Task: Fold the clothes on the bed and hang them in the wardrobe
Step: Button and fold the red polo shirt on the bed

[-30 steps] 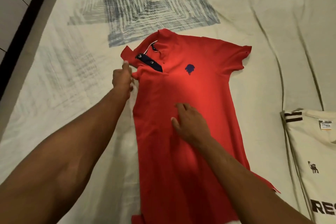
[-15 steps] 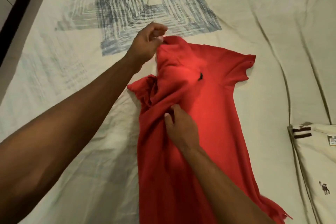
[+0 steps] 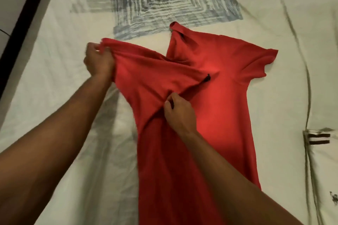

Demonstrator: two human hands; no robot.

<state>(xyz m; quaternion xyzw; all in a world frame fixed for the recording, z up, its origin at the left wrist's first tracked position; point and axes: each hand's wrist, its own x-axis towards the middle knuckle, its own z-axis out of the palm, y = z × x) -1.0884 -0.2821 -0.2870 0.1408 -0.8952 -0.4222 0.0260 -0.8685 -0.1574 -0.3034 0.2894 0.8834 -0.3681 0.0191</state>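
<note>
Left hand [image 3: 98, 62] has pulled the sleeve back out to the left, undoing the fold from a second ago; fingers grip its edge. Right hand [image 3: 178, 113] pinches the red shirt [image 3: 219, 115] mid-chest. Shirt lies on bed [image 3: 54, 60]. Likely refolding that side.

Red shirt [image 3: 210, 115], cream sheet [image 3: 54, 78], perhaps grey-blue-printed.
</note>
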